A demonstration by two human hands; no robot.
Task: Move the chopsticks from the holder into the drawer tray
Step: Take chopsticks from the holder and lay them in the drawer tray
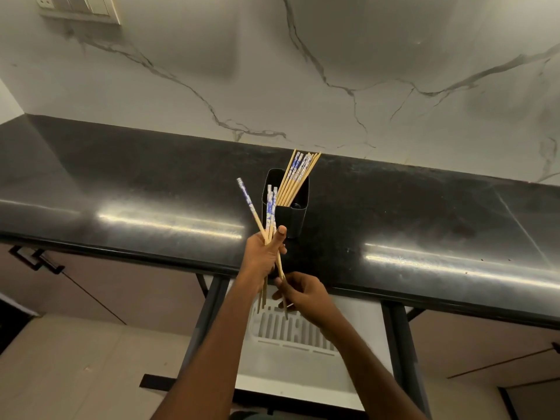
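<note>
A black holder (293, 216) stands near the front edge of the dark counter (121, 189), with several wooden chopsticks (298, 177) with blue-and-white tops leaning in it. My left hand (263, 256) is closed around a small bunch of chopsticks (270, 210), tops fanned upward just left of the holder. My right hand (303, 294) pinches the lower tips of that bunch below the counter edge. Beneath both hands an open drawer holds a white slotted tray (291, 331).
The marble wall (333, 71) rises behind the counter, with a switch plate (78, 7) at top left. Dark drawer rails (397, 331) flank the tray. A cabinet door with a black handle (36, 259) is at the left. Tiled floor lies below.
</note>
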